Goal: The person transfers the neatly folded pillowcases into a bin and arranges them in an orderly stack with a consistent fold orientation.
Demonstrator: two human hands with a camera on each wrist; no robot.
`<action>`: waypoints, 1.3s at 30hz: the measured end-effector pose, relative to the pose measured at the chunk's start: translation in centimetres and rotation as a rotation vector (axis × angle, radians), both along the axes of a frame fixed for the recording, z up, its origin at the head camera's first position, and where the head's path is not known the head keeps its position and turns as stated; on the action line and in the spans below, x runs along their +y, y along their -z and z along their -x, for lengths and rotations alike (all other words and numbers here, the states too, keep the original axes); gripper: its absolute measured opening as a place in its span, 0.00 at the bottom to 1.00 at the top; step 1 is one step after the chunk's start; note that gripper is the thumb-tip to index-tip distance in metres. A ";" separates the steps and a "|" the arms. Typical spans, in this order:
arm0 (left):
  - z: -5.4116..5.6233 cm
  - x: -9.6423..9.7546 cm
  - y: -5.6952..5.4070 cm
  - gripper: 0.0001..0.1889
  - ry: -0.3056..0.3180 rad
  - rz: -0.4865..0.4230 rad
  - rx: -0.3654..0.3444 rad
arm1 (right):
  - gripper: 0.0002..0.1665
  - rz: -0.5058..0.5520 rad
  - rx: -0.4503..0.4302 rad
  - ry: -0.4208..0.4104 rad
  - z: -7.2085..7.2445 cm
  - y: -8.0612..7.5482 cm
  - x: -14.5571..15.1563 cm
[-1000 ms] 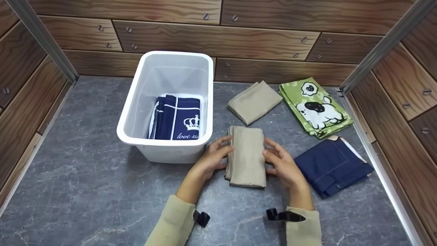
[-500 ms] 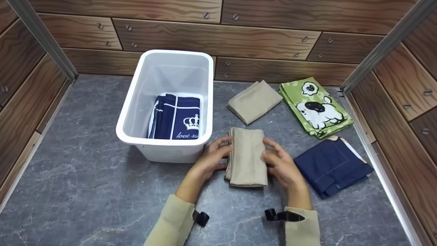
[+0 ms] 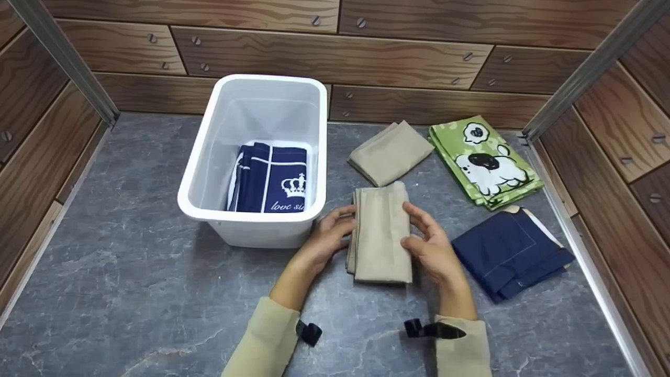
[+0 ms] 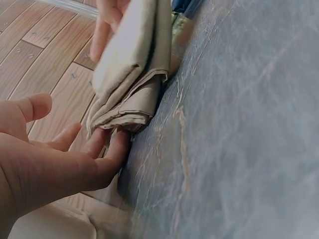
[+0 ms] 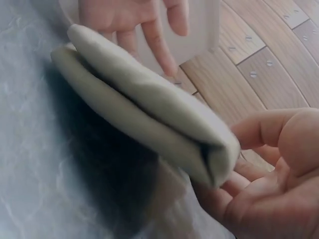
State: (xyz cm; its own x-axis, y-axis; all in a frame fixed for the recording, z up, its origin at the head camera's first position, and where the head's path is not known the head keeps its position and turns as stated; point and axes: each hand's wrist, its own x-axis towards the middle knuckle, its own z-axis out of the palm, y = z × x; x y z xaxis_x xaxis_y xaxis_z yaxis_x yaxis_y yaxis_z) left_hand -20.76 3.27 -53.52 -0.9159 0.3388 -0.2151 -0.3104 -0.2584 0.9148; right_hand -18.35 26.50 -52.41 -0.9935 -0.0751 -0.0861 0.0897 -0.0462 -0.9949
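Between my two hands, a folded beige cloth (image 3: 384, 235) stands slightly raised off the grey surface, its right side higher. My right hand (image 3: 432, 248) grips its right edge, thumb on top and fingers beneath, as the right wrist view shows with the cloth (image 5: 149, 107) tilted. At the left edge, my left hand (image 3: 330, 238) touches the layered side. In the left wrist view its fingertips reach under the cloth (image 4: 132, 64), while the thumb of that hand (image 4: 55, 167) stays apart. Some fingertips are hidden under the cloth.
A white plastic bin (image 3: 261, 234) stands left of my hands, with folded navy fabric (image 3: 285, 180) bearing a crown print inside. To the right lie another folded beige cloth (image 3: 390, 154), a green dog-print fabric (image 3: 487, 162) and a folded navy fabric (image 3: 510, 254). Wood-patterned walls (image 3: 324, 57) enclose the surface.
The beige cloth has shifted slightly away from me and its right side has lifted. My right hand has moved from beside its edge to gripping it. The left hand has barely moved.
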 end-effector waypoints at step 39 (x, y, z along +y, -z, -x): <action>0.1 0.0 0.4 0.33 0.149 -0.421 -0.230 | 0.46 0.359 0.106 -0.073 -0.7 -1.6 0.5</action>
